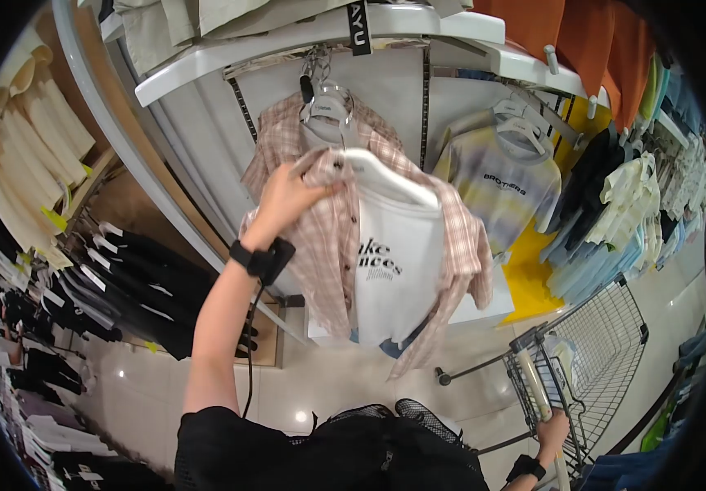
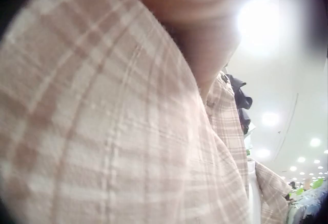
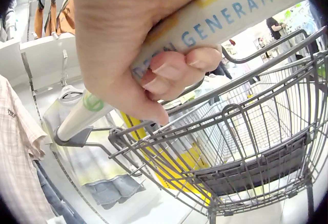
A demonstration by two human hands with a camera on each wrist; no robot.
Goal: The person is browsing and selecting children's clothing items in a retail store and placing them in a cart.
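Observation:
My left hand (image 1: 289, 200) pinches the shoulder and collar of a pink-and-white plaid shirt (image 1: 320, 262). The shirt hangs open over a white printed T-shirt (image 1: 398, 270) on a white hanger (image 1: 390, 176). In the left wrist view the plaid cloth (image 2: 102, 111) fills much of the picture, below part of the left hand (image 2: 205, 24); its fingertips are hidden there. Down at the right, my right hand (image 1: 553, 430) grips the handle (image 1: 533, 380) of a wire cart. The right wrist view shows the right hand's (image 3: 138, 44) fingers curled round the lettered handle (image 3: 236, 16).
Another plaid shirt (image 1: 275, 135) hangs behind. A tie-dye shirt (image 1: 500, 184) is on the wall to the right. The wire cart (image 1: 606, 360) stands at the right, with dark clothes (image 1: 140, 286) on a rack at the left. A white shelf (image 1: 312, 53) crosses the top.

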